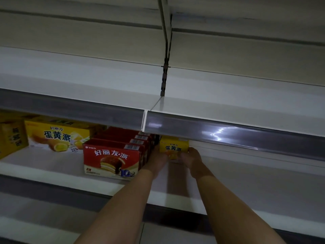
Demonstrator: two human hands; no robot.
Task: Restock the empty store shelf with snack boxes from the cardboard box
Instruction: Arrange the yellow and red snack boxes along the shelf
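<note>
Yellow snack box (173,147) | held by left grip (157,161) and right grip (191,160) | red boxes (112,155) just left | upper shelf (228,131) overhangs

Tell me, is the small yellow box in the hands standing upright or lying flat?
Upright: the small yellow box stands with its printed front facing out, held between the left hand and right hand, beside the red boxes.
</note>
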